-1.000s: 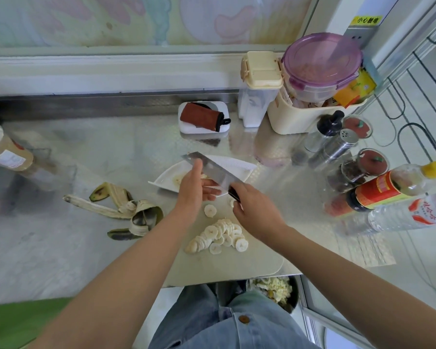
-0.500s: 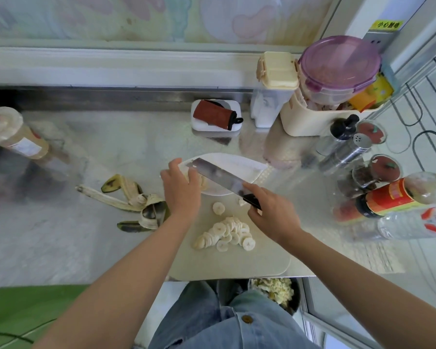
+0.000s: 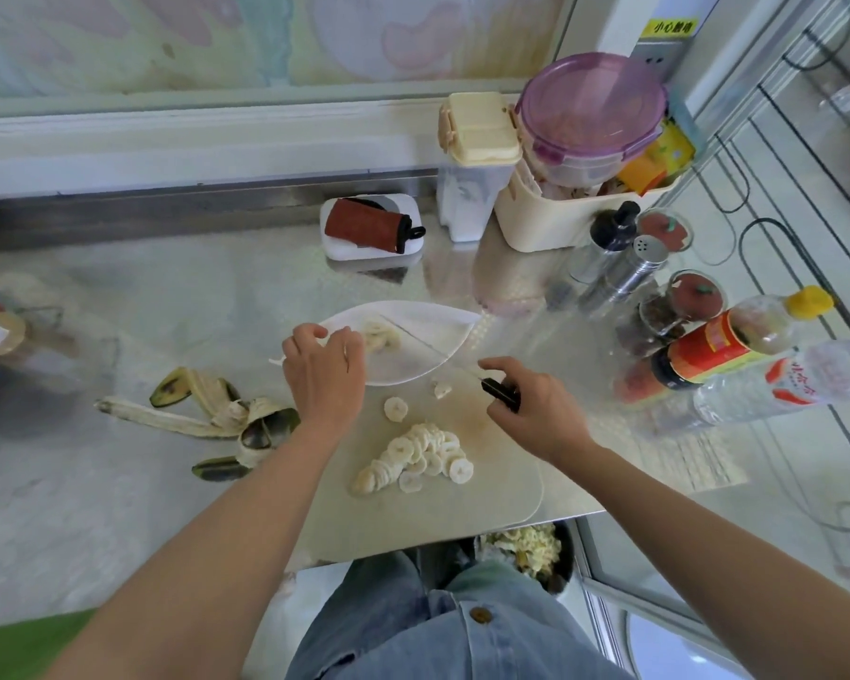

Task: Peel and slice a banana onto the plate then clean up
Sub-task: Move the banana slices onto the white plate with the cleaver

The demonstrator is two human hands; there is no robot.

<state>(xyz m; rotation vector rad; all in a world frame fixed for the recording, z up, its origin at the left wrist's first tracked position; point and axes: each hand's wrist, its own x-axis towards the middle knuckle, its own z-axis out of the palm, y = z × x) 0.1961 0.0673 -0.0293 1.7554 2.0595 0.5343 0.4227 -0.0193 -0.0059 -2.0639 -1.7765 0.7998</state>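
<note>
One split banana peel (image 3: 217,419) lies at the left on the steel counter (image 3: 192,296). Beside it, the left hand (image 3: 322,373) curls over the near rim of the white plate (image 3: 433,319), which holds a few banana slices (image 3: 381,336). A pile of slices (image 3: 413,456) sits on the cutting board (image 3: 491,498). The right hand (image 3: 536,414) grips the knife (image 3: 497,390) by its black handle, with the blade reaching over the plate. Bottles (image 3: 717,350) crowd the right edge.
</note>
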